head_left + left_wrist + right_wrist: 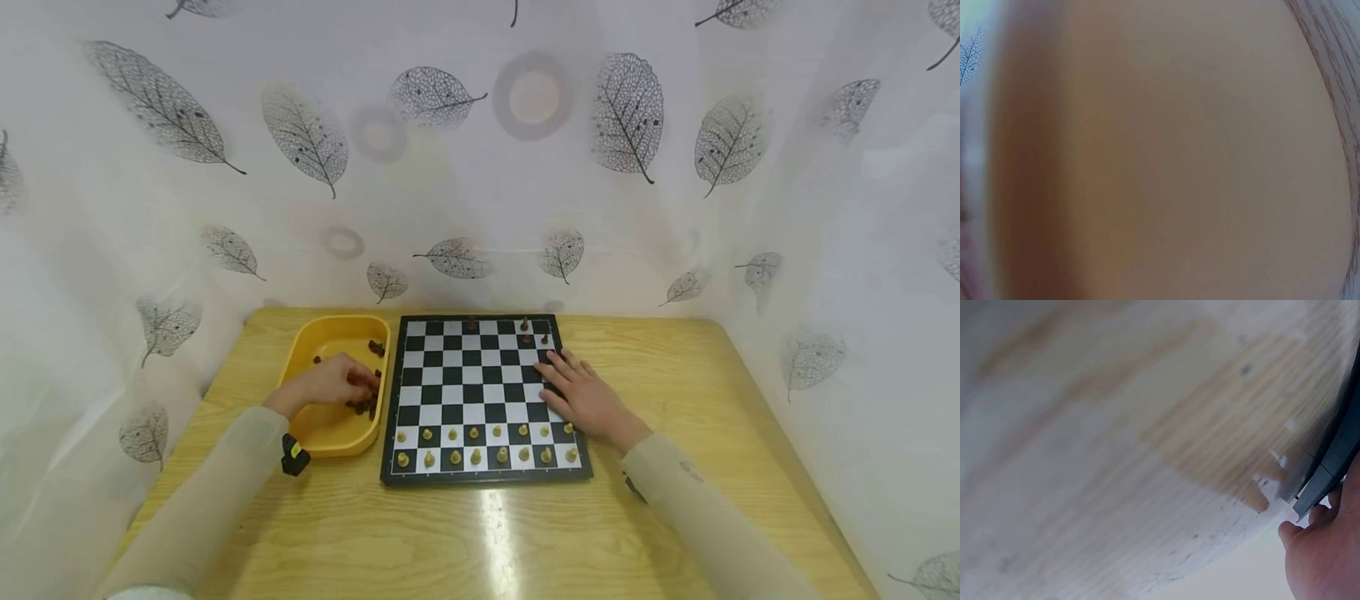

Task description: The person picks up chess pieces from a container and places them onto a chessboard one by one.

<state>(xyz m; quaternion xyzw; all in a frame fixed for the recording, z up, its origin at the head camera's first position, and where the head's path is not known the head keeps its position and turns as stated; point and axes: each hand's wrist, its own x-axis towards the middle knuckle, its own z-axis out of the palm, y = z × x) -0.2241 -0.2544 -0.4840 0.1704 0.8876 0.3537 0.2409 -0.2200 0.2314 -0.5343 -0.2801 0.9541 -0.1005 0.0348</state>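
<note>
My left hand (342, 380) reaches into a yellow plastic tray (300, 343), its fingers bent down among dark chess pieces (362, 407) by the right wall. Whether a piece is between the fingertips I cannot tell. Up close, the tray wall (1197, 150) fills the left wrist view as a blur. My right hand (588, 402) lies with spread, straight fingers on the right edge of the chessboard (487, 478). In the right wrist view, part of this hand (1325, 556) shows beside the dark board edge (1338, 444).
Two rows of light chess pieces (475, 456) stand along the board's near side. At the far side are several dark pieces, among them one on the back row (472, 324) and a pawn (545, 339). A wooden table (420, 542) carries everything; a leaf-patterned curtain (465, 183) hangs behind.
</note>
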